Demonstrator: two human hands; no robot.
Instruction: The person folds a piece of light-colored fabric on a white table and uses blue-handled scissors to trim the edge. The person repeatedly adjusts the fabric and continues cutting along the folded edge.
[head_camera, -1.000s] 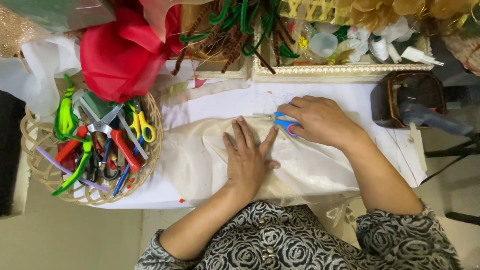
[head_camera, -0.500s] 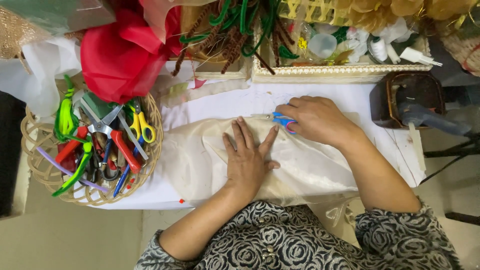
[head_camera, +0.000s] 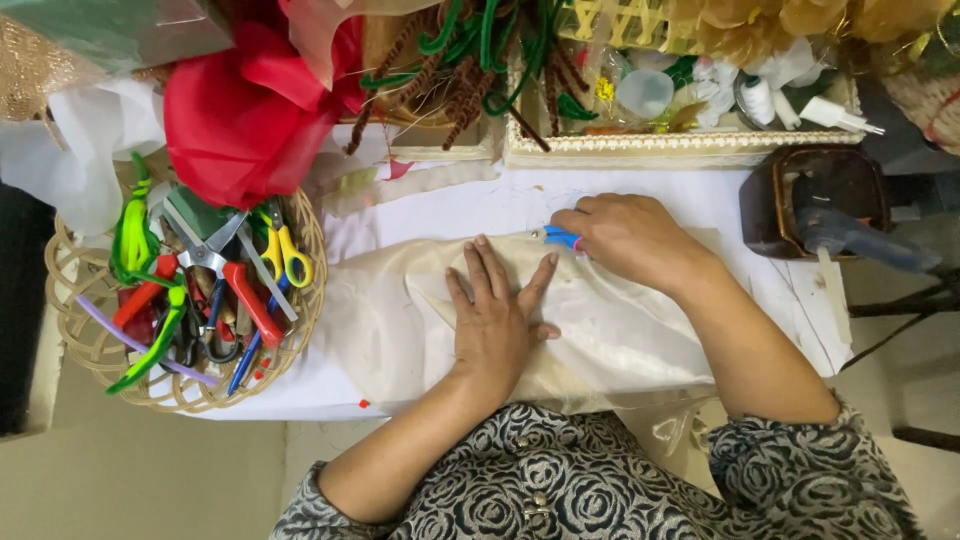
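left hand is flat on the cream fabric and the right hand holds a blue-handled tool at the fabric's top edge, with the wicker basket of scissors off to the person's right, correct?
Not quite. The head view shows the wicker basket of scissors on the person's left, not the right. The rest holds: the left hand lies flat on the cream fabric, and the right hand holds a blue-handled tool at its top edge.

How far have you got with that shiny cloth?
Done: the cream cloth lies spread on the white table. In hand: the left hand presses it flat, while the right hand works a small blue-handled tool at the cloth's top edge. Left: no cut or seam shows, so most looks undone. The scissors wait in the basket.
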